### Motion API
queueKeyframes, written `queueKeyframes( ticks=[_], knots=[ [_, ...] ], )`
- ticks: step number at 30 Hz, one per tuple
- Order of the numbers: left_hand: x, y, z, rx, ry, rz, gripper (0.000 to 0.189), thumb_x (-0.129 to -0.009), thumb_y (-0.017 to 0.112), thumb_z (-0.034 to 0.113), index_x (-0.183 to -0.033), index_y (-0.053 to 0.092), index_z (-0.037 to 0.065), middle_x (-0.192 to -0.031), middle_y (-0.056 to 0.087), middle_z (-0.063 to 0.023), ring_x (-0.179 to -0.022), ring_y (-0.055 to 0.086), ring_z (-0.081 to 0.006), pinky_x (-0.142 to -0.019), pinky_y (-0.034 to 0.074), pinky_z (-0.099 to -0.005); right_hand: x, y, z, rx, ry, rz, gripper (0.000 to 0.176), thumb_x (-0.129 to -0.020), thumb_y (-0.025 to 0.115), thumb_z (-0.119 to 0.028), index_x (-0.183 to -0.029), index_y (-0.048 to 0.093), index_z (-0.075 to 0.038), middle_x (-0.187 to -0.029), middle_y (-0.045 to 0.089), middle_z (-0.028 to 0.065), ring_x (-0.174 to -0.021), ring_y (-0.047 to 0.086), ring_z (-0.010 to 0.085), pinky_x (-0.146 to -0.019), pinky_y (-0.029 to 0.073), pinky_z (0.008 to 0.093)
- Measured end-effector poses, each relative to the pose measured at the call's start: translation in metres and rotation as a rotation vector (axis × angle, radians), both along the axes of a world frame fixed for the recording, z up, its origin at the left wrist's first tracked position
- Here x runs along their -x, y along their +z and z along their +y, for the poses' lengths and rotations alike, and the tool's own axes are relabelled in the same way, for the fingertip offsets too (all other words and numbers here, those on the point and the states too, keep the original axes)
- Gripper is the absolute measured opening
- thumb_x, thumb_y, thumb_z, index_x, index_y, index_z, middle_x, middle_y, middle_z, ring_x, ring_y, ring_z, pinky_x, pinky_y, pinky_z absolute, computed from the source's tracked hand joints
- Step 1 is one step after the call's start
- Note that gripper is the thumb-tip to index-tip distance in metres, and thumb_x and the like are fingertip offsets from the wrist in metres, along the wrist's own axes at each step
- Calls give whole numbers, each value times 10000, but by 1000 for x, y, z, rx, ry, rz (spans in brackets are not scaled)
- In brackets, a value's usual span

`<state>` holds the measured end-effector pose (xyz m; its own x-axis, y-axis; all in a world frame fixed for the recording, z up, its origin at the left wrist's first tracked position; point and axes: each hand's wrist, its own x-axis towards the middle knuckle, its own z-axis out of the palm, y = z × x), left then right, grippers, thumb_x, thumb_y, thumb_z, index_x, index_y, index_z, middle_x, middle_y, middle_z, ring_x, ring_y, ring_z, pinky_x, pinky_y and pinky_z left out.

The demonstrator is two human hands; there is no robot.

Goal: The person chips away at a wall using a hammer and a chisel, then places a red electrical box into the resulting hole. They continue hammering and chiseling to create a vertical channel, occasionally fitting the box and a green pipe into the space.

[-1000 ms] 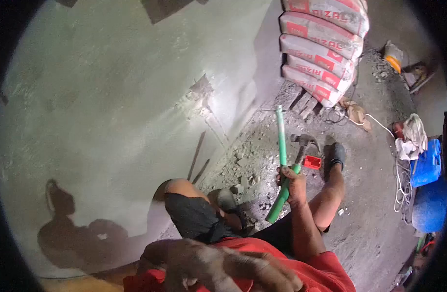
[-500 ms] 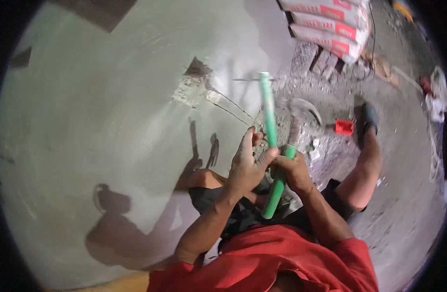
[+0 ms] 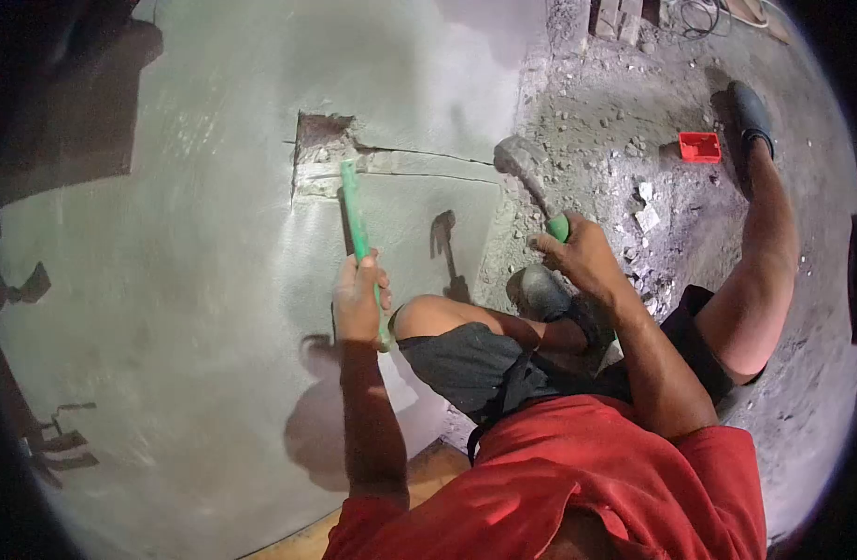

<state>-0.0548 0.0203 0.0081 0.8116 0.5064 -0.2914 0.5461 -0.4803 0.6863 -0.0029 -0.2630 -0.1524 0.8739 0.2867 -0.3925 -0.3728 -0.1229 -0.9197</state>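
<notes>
My left hand (image 3: 358, 297) is closed around a long green chisel (image 3: 356, 215). Its far end meets the broken lower part of a square hole (image 3: 324, 140) cut in the grey plastered wall (image 3: 232, 261). Two cut lines run from the hole towards the wall's edge on the right. In my right hand (image 3: 583, 257) is a hammer (image 3: 519, 155) gripped by its green handle. The hammer's head is raised, apart from the chisel, and its shadow falls on the wall.
Rubble and dust (image 3: 587, 121) cover the floor beside the wall. A red plastic box (image 3: 699, 147) lies near my shoe (image 3: 750, 112). Pale broken pieces (image 3: 646, 219) lie closer in. At the top right are bricks (image 3: 619, 19) and a coiled cable (image 3: 699, 17).
My hands were close together and have moved apart. The chisel has gone left to the hole, while the hammer is now held out to the right. The view has shifted.
</notes>
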Motion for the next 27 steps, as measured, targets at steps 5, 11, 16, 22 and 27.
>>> queueKeyframes(
  ticks=[5, 11, 16, 22, 27],
  knots=[
    [2, 6, 7, 9, 97, -57, 475, -1000, 535, 438, -1208, 571, 12, -711, 507, 5, -532, 488, -94, -460, 407, -262, -9, -3, -1, -57, -176, 117, 502, -890, 701, -421, -1007, 639, 63, -730, 650, 166, -678, 623, 247, -675, 498, 412],
    [3, 9, 18, -103, 62, -99, 494, -997, 514, 487, -1144, 568, 19, -662, 488, 5, -517, 479, -92, -448, 400, -261, -11, 4, -3, -247, -256, 107, 520, -961, 599, -520, -947, 558, -1, -604, 520, 8, -477, 487, 93, -430, 403, 268],
    [1, 15, 2, -12, 127, -174, 476, -999, 487, 512, -1027, 556, 42, -625, 468, 5, -479, 443, -90, -410, 368, -263, -11, 28, 13, -497, -242, 130, 505, -1001, 513, -508, -925, 582, -13, -641, 530, 19, -521, 486, 103, -467, 394, 285],
    [4, 11, 0, -106, 166, -147, 411, -1017, 490, 475, -976, 549, 70, -628, 447, 18, -468, 413, -73, -395, 330, -244, -14, 78, 47, -633, -138, -176, 508, -1029, 432, -512, -946, 578, -32, -619, 529, 16, -512, 484, 104, -482, 393, 277],
    [2, 14, -4, 7, 175, -220, 401, -1007, 507, 471, -955, 544, 75, -616, 440, 26, -466, 413, -73, -396, 328, -244, -8, 92, 101, -771, -149, -42, 402, -1028, 491, -415, -945, 591, -35, -615, 562, 51, -535, 537, 137, -517, 442, 312]
  ],
)
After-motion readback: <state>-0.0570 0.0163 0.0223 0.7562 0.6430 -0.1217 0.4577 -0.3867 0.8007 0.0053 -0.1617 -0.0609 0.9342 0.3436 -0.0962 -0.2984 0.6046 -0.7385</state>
